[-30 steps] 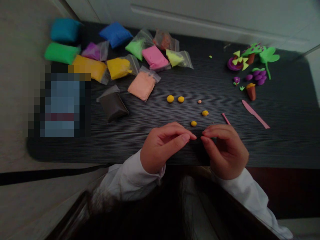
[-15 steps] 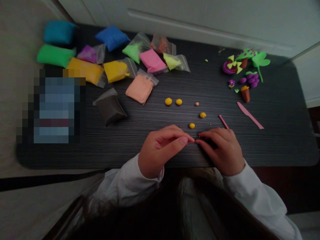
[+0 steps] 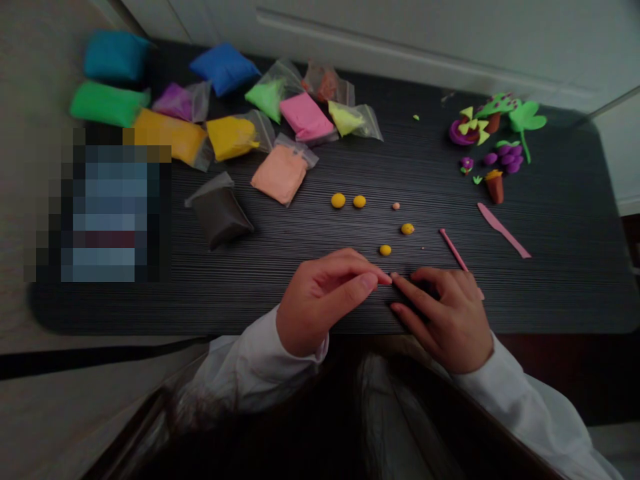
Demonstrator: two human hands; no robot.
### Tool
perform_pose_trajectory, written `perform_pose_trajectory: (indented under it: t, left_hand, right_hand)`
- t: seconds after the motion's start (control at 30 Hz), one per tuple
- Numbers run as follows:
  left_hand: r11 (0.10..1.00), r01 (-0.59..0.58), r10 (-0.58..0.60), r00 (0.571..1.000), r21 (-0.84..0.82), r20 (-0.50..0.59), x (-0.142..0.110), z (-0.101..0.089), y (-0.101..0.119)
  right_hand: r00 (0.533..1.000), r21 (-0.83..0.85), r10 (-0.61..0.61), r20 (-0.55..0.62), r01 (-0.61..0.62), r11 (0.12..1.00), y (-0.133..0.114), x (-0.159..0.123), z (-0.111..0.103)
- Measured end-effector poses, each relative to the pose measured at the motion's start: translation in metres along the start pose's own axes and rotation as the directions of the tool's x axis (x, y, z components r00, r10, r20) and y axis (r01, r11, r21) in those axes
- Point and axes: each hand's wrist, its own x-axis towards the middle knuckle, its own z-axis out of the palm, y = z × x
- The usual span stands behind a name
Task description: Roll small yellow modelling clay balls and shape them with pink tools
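Observation:
My left hand (image 3: 320, 300) is over the near middle of the table, its thumb pressed against the fingers in a pinch. Whatever sits in that pinch is too small to make out. My right hand (image 3: 447, 313) has its index fingertip at the left fingertips, the thumb spread away below. Just beyond the fingertips lies a small yellow clay ball (image 3: 385, 250). A yellow ball with tiny dark specks (image 3: 407, 229) is a little farther off. A thin pink clay tool (image 3: 454, 250) lies partly under my right hand.
Two yellow balls (image 3: 349, 201) and a small peach ball (image 3: 396, 206) lie farther back. A pink plastic knife (image 3: 504, 231) is at right, below finished clay pieces (image 3: 510, 159). Bags of coloured clay (image 3: 280, 173) and a blurred-out object (image 3: 110, 213) fill the left.
My right hand has shifted slightly right and nearer, its thumb moving away from the left fingertips while its index finger has come to them. More of the pink tool shows. The left hand stays almost still.

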Motion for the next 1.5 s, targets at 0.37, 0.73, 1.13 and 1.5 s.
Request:
perform_pose_trajectory:
  t: [0.37,0.73,1.13,1.5]
  left_hand:
    - [1.0,-0.001,0.001,1.0,0.012,-0.003,-0.0001,-0.0003,-0.0002]
    - [1.0,-0.005,0.005,1.0,0.003,-0.007,0.0001,-0.0004,-0.0011]
    - [1.0,0.0,0.0,1.0,0.006,-0.005,-0.0002,-0.0006,0.0001]
    - [1.0,0.011,-0.011,1.0,0.008,-0.018,-0.0001,0.0001,0.0003]
  right_hand:
    - [1.0,0.021,0.011,0.006,-0.011,1.0,0.0009,-0.0036,-0.0003]
    - [0.998,0.099,0.055,-0.03,-0.051,0.994,0.0056,-0.0044,-0.0026]
    - [0.998,0.025,0.053,-0.026,-0.052,0.998,0.0048,0.0006,0.0002]
    - [1.0,0.019,0.022,-0.007,-0.022,1.0,0.0044,0.001,-0.0003]
